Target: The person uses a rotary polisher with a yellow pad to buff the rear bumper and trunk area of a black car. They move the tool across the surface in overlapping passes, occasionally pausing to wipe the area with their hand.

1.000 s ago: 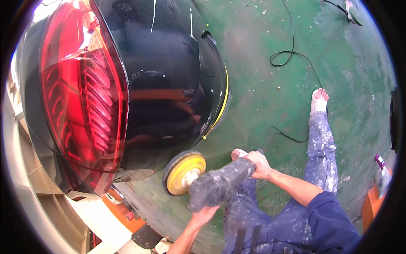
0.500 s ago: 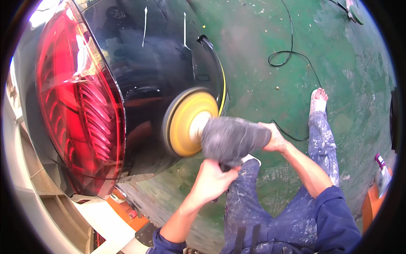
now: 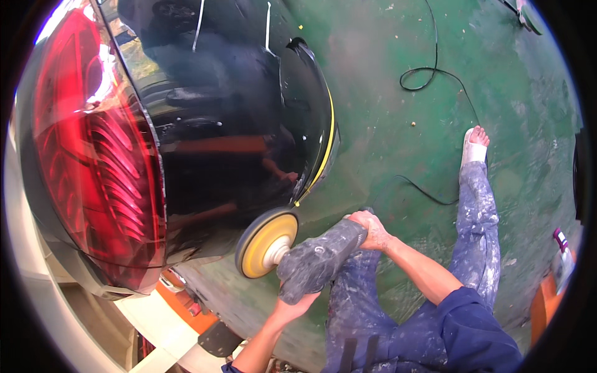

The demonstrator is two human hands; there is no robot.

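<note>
Head view: I saw polisher (image 3: 317, 261) gripped in both hands, long axis running from right hand (image 3: 370, 229) at rear handle down-left to yellow pad (image 3: 266, 244). Left hand (image 3: 297, 304) wrapped under body, nearer pad. Pad sat at lower edge of black panel (image 3: 236, 143), beside red taillight (image 3: 93, 155). Cord (image 3: 435, 74) lay on green floor (image 3: 385, 124).

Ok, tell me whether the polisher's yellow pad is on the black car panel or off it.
On it. The yellow pad presses its face against the lower edge of the black car panel; both hands grip the grey polisher.
</note>
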